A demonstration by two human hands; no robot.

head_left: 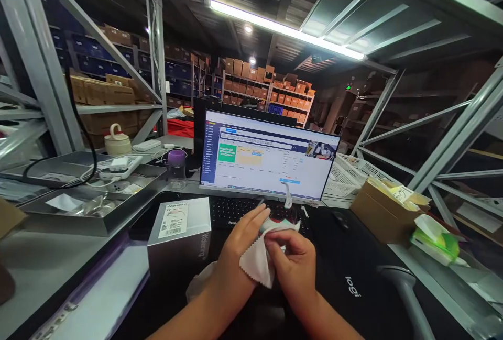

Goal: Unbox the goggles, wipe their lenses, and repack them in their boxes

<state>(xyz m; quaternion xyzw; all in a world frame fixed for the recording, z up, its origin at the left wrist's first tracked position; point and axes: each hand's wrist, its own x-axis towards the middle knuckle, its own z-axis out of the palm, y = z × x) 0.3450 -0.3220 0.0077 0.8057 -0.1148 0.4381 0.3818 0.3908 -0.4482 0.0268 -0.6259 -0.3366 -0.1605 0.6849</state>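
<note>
A metal tray (78, 209) sits at the far left of the desk, shelving behind it. A grey box (178, 232) stands just beside the left hand (239, 245). Both it and the right hand (293, 264) pinch a white cloth (257, 261) over the black desk mat (353, 272), before the monitor (267, 156). A cardboard box (381, 209) crowds the right edge.
</note>
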